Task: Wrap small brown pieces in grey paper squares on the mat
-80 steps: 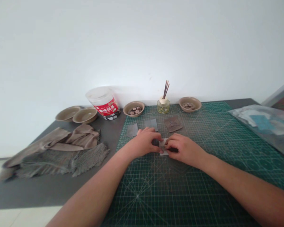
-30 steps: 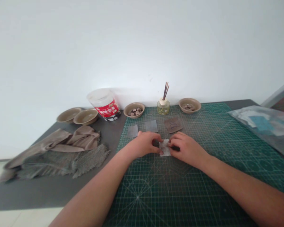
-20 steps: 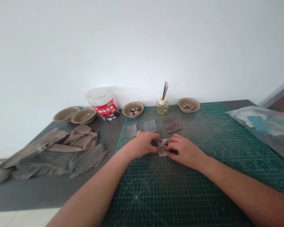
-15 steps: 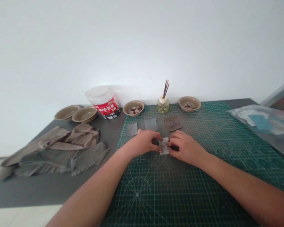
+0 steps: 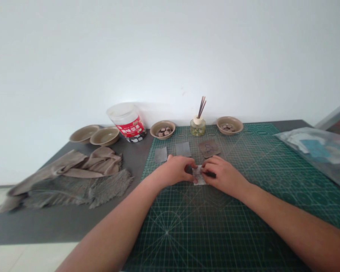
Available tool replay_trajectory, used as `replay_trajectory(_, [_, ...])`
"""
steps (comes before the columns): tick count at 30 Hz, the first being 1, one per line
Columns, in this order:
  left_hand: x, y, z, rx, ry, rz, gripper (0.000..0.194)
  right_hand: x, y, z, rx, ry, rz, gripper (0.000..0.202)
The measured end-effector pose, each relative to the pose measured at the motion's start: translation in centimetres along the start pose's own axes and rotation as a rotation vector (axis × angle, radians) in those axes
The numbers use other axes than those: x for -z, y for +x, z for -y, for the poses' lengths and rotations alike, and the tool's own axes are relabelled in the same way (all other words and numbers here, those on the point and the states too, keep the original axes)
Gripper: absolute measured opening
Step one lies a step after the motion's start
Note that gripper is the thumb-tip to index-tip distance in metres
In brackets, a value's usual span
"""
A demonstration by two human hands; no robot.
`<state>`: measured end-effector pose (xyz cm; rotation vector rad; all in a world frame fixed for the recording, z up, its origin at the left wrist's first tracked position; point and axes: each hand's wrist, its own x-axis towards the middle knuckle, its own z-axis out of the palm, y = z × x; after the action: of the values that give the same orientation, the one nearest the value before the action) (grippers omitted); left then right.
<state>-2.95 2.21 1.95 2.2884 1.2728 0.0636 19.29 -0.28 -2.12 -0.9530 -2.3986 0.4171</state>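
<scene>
A small whitish square piece (image 5: 197, 178), thin and flat like cloth or paper, lies on the green cutting mat (image 5: 187, 234) between my hands. My left hand (image 5: 178, 170) grips its left edge, index finger at the upper corner and thumb at the lower one. From the other side my right hand (image 5: 222, 173) closes its fingertips on the right part, covering it; whether something smaller is pinched there cannot be made out. Just beyond the hands lie a grey square (image 5: 161, 154), a second grey square (image 5: 183, 149) and a brown square (image 5: 209, 148) with a dark line marking.
Along the wall stand a bowl of small brownish pieces (image 5: 162, 129), a reed diffuser (image 5: 197, 127) and another such bowl (image 5: 230, 125). Leftward are a red-labelled plastic tub (image 5: 130, 126), two bowls (image 5: 104, 136) and crumpled cloth (image 5: 82, 177). A clear plastic bag (image 5: 328, 147) lies right.
The view has shifted slightly, so everything sits a little further right. Both hands stay at the whitish square, with the right fingertips nearly in the same place on it.
</scene>
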Motion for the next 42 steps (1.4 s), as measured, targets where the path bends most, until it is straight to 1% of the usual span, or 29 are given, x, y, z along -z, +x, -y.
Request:
replay_trajectory(4, [0.0,0.0,0.0,0.001,0.003,-0.005,0.045,0.2,-0.1,0.2,0.045,0.031,0.047,0.010])
replay_trajectory(9, [0.0,0.0,0.0,0.003,-0.001,-0.003,0.046,0.3,-0.1,0.3,0.019,0.008,0.022,0.008])
replay_trajectory(12, [0.0,0.0,0.1,-0.003,-0.012,0.002,0.046,0.3,-0.2,0.2,0.057,0.016,0.054,0.012])
replay_trajectory(14, [0.0,0.0,0.1,-0.004,-0.009,-0.002,0.046,0.4,-0.3,0.0,0.069,0.022,0.053,0.012])
replay_trajectory(18, [-0.1,-0.1,0.1,0.003,-0.013,-0.003,0.046,0.7,-0.1,-0.4,0.046,-0.016,0.016,0.007])
replay_trajectory(21, [-0.1,0.0,0.1,0.006,-0.028,-0.006,0.046,0.7,0.0,-0.3,0.026,-0.039,0.025,0.004])
replay_trajectory(24, [-0.2,0.0,0.1,0.004,-0.033,-0.016,0.046,0.7,-0.1,0.1,0.015,-0.064,0.027,0.006])
replay_trajectory(28, [-0.2,0.0,0.2,-0.001,-0.028,-0.018,0.045,0.6,-0.2,0.1,0.078,-0.046,0.057,0.006])
replay_trajectory(32, [-0.3,0.0,0.2,0.007,-0.020,-0.019,0.044,0.6,-0.3,0.0,0.050,-0.070,0.025,0.005])
replay_trajectory(36, [-0.3,-0.1,0.2,0.007,-0.013,-0.028,0.041,0.4,-0.3,0.4,0.132,-0.033,0.083,0.007])
replay_trajectory(40, [-0.3,-0.1,0.3,0.005,-0.021,-0.024,0.042,0.4,-0.3,0.6,0.066,-0.062,0.047,0.007])
replay_trajectory(42, [-0.4,-0.1,0.3,0.005,-0.017,-0.023,0.042,0.6,-0.4,0.5,0.080,-0.062,0.056,0.007])
